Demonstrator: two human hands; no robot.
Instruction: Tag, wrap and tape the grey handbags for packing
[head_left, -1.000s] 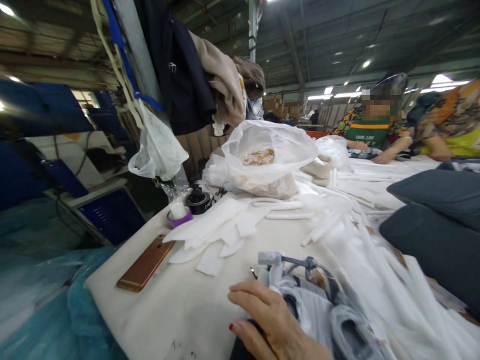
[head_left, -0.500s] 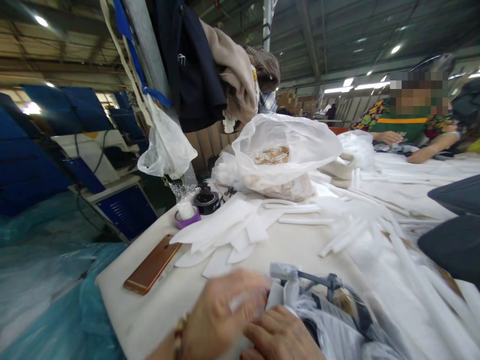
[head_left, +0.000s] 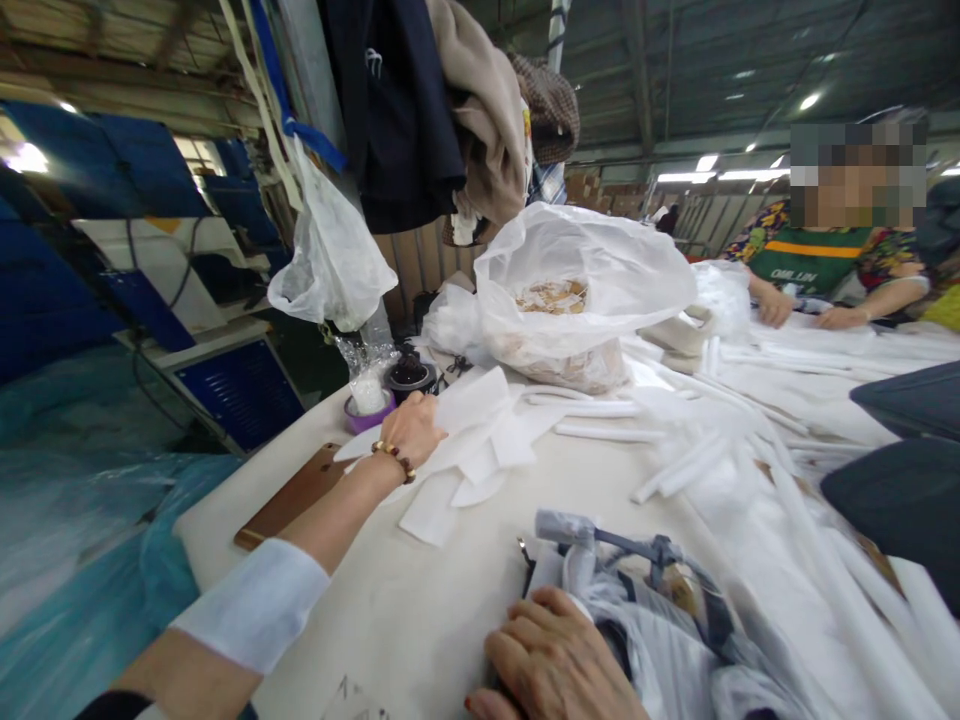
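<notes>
My left hand [head_left: 412,432], with a beaded bracelet at the wrist, reaches forward onto a loose pile of thin white sheets [head_left: 480,440]. Its fingers are bent together on the edge of one sheet, and the tips are partly hidden. Low in the view, my right hand [head_left: 559,655] curls over the near left side of a dark bag [head_left: 667,630] wrapped in greyish clear plastic. A wrapped handle and strap [head_left: 600,535] stick up from that bag. A small metal zipper pull [head_left: 523,548] shows just beyond my right fingers.
A brown phone [head_left: 289,495] lies under my left forearm. Purple tape [head_left: 367,408] and black tape [head_left: 411,375] stand behind the sheets. A large open plastic bag [head_left: 585,290] sits at the back, white rolls [head_left: 720,450] to the right. Across the table, a person [head_left: 817,265] works.
My left hand has left the wrapped bag and moved forward and left to the white sheets. My right hand stays on the bag. The view has shifted slightly.
</notes>
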